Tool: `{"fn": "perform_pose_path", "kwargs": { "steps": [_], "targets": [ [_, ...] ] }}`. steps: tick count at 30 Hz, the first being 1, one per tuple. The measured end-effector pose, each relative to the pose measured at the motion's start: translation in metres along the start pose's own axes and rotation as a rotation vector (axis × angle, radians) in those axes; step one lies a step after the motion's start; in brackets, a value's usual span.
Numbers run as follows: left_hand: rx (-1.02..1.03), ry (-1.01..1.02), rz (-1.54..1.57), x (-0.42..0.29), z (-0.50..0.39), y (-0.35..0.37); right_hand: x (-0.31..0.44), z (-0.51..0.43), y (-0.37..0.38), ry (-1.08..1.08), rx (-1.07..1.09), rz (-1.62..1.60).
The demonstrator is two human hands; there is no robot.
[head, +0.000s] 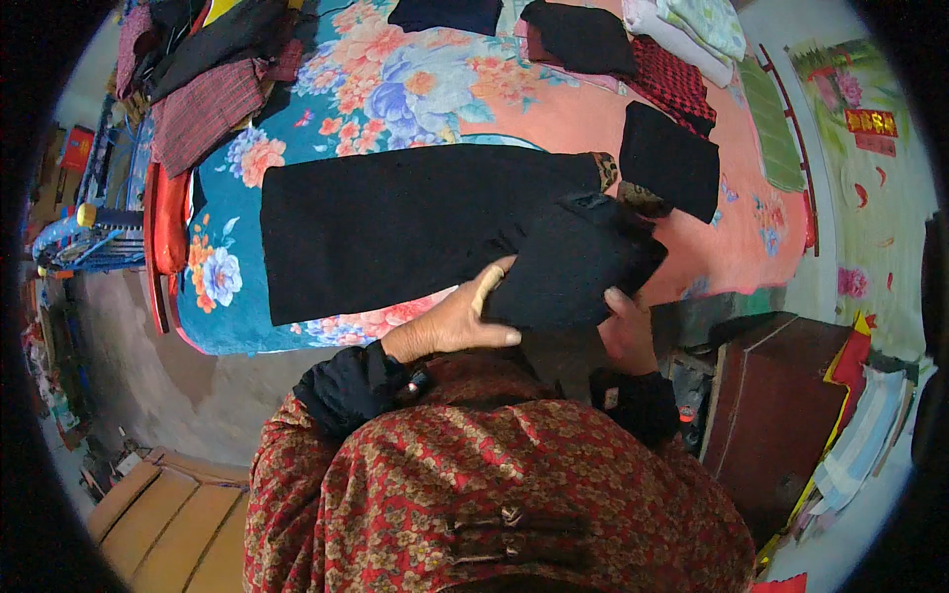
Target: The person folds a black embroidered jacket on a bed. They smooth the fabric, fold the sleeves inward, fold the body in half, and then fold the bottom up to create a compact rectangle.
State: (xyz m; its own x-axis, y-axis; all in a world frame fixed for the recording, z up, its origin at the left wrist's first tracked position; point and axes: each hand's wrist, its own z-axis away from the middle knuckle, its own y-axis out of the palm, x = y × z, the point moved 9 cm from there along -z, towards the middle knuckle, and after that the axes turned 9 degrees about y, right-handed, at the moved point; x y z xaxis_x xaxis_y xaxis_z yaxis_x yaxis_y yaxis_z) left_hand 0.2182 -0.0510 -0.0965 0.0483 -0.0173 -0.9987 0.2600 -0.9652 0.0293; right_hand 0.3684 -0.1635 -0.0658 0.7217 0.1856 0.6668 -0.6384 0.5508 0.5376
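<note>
A long black garment [385, 222] lies flat across a bed with a floral cover, its patterned trim at the right end. My left hand [463, 315] grips the near left edge of a folded part of black cloth [563, 274], thumb toward me and fingers partly hidden beneath. At the right edge of that part, my right hand [629, 333] holds the cloth, its lower fingers in shadow. Whether the folded part belongs to the long garment cannot be told. Just beyond on the right lies a folded black cloth [671, 163].
Folded clothes [578, 37] lie along the bed's far side, with a red-and-black checked one [671, 81] among them. A plaid clothes pile [207, 104] is at the far left. A brown cabinet [775, 415] stands at right, a tan padded seat [170, 519] at lower left.
</note>
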Motion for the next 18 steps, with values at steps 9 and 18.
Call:
{"fn": "perform_pose_path", "kwargs": {
  "steps": [9,18],
  "targets": [
    [0.03,-0.12,0.473,-0.021,-0.011,0.006,0.005,-0.012,-0.018,-0.021,-0.474,0.573],
    [-0.594,0.055,0.455,0.015,-0.072,-0.071,0.029,-0.086,0.006,-0.177,-0.127,0.329]
  ]
}}
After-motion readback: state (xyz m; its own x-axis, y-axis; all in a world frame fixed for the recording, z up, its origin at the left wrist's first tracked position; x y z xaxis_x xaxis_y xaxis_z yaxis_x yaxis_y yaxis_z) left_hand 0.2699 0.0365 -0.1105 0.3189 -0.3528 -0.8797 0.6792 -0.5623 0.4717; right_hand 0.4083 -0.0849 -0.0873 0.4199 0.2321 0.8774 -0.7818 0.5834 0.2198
